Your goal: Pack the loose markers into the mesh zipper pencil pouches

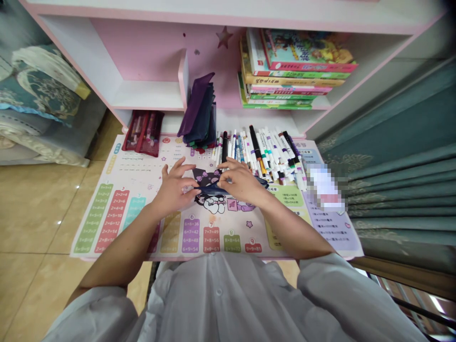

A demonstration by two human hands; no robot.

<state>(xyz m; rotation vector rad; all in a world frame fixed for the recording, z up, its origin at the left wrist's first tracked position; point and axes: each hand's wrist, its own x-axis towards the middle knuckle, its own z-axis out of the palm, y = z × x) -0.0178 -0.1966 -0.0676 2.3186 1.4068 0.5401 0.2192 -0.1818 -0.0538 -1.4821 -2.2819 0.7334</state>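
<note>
Though the red case looks filled, pens lie loose while my left hand and right hand pinch a blue pouch.

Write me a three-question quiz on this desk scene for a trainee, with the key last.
1. What do the left hand and right hand pinch between them?
2. True or false: the loose markers lie on top of the stack of books.
3. In this view, does the red pouch lie (a) left or (b) right of the loose markers?

Key:
1. A dark blue pouch.
2. False: they lie on the printed mat.
3. (a)
</note>
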